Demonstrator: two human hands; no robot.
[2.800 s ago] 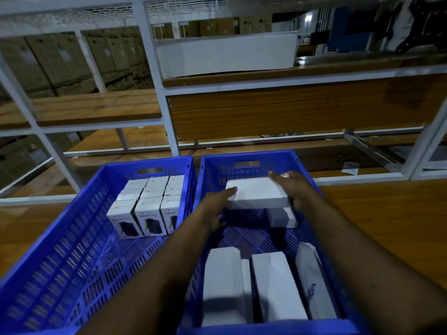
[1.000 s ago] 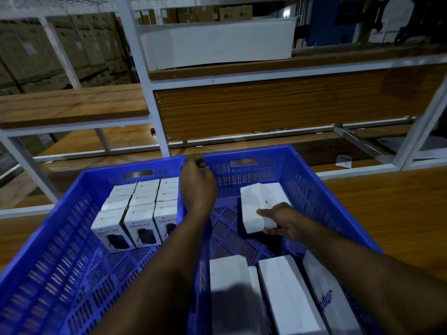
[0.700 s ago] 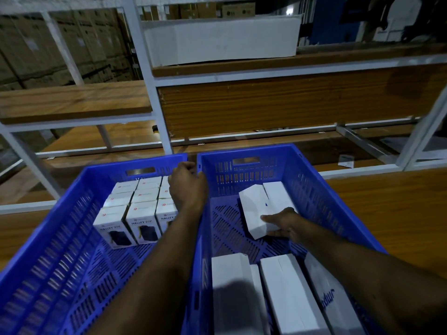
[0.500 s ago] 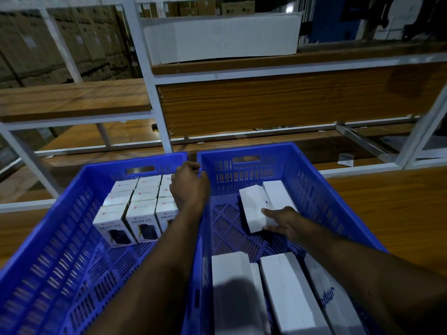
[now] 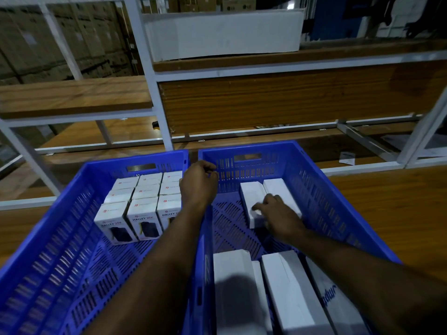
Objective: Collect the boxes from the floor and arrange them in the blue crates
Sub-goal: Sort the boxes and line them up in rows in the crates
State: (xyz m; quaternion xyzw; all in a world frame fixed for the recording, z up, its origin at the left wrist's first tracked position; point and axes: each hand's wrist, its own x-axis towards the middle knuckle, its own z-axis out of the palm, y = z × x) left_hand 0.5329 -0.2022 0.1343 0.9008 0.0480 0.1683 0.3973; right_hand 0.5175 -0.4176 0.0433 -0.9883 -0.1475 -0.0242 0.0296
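Two blue crates stand side by side on a wooden surface. The left crate (image 5: 72,213) holds several small upright "HALLEY 20K" boxes (image 5: 142,201) packed at its far end. Two white boxes (image 5: 251,197) lie together at the far end of the right crate (image 5: 321,201), and several longer white boxes (image 5: 287,293) lie at its near end. My left hand (image 5: 197,183) sits on the rim between the crates, fingers curled over the right crate's wall. My right hand (image 5: 275,216) grips the near end of the left of the two far white boxes.
A white metal rack with wooden shelves (image 5: 72,95) rises right behind the crates. A long white carton (image 5: 222,35) lies on an upper shelf. Stacked brown cartons (image 5: 60,44) fill the far left. A bare wooden surface (image 5: 391,201) extends to the right of the crates.
Both hands first lowered a white box into the right crate. My left hand then moved to the crate rim, while my right hand stood the box beside the other and slid up over its near end.
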